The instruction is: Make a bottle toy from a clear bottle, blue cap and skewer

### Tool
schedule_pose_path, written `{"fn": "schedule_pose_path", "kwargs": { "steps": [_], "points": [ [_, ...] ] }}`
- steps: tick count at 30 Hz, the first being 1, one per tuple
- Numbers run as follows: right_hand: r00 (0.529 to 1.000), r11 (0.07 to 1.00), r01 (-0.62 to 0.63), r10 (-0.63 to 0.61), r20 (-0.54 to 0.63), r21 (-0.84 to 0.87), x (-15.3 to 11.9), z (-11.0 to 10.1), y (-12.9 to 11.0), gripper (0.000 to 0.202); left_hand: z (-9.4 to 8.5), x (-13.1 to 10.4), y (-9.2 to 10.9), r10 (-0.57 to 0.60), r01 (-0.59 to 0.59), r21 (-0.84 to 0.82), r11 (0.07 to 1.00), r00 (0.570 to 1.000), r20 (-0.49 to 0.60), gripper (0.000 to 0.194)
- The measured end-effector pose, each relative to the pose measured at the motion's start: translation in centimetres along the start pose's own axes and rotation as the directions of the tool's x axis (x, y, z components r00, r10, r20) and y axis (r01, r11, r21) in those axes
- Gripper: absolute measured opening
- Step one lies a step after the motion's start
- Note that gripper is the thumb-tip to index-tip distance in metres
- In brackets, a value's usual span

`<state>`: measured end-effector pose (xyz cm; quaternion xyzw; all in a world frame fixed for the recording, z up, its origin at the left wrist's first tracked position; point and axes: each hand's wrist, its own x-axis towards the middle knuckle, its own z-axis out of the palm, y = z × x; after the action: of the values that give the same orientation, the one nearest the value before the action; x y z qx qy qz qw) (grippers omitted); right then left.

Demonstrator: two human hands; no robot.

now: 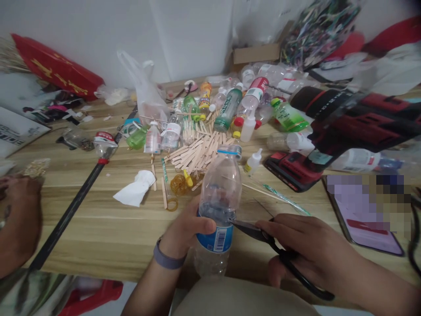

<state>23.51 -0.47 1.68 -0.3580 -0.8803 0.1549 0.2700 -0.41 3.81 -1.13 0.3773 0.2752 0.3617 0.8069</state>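
A clear plastic bottle (pixel 221 184) with a blue label stands upright near the table's front edge. My left hand (pixel 189 226) is wrapped round its middle, thumb across the label's upper edge. In my right hand (pixel 304 241) is a pair of scissors (pixel 253 230) with black handles and the blades apart. One blade's tip meets the bottle wall just above the label; whether it has pierced the plastic I cannot tell. The bottle's neck carries a light blue ring.
Wooden sticks (pixel 200 151) and several bottles (pixel 230 109) fill the table's back. A red and black cordless drill (pixel 355 123) stands at right, behind a phone (pixel 365 219). Leftward lie a crumpled tissue (pixel 135 188), a black pole (pixel 72 210) and another person's arm (pixel 23 224).
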Motion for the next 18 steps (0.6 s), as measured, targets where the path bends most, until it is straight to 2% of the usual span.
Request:
{"fn": "schedule_pose_path", "kwargs": {
  "steps": [5, 8, 11, 13, 15, 18],
  "points": [
    [0.998, 0.999, -0.012, 0.008, 0.064, 0.052, 0.2, -0.7, -0.1, 0.038, -0.2, -0.1, -0.2, 0.025, -0.025, 0.0, 1.0, 1.0, -0.004, 0.075],
    [0.973, 0.988, -0.116, 0.092, 0.21, 0.105, 0.5, -1.6, -0.1, 0.034, -0.3, -0.1, -0.2, 0.008, -0.008, -0.004, 1.0, 1.0, 0.005, 0.076],
    [0.946, 0.981, -0.17, 0.136, 0.296, 0.093, 0.9, -2.4, -0.1, 0.049, -0.2, -0.2, -0.2, 0.021, -0.02, 0.025, 0.999, 1.0, -0.013, 0.074],
    [0.941, 0.985, -0.159, 0.132, 0.31, 0.063, 1.2, -2.8, 0.0, 0.06, -0.2, -0.3, -0.2, 0.021, -0.02, 0.038, 0.999, 0.999, -0.027, 0.073],
    [0.941, 0.99, -0.141, 0.125, 0.314, 0.028, 1.4, -3.1, 0.2, 0.062, -0.2, -0.4, -0.3, 0.0, 0.001, 0.038, 0.999, 1.0, -0.027, 0.072],
    [0.949, 0.997, -0.068, 0.077, 0.307, -0.038, 1.6, -3.4, 0.8, 0.041, -0.3, -0.3, -0.4, -0.021, 0.022, 0.016, 1.0, 0.999, -0.029, 0.07]
  ]
}}
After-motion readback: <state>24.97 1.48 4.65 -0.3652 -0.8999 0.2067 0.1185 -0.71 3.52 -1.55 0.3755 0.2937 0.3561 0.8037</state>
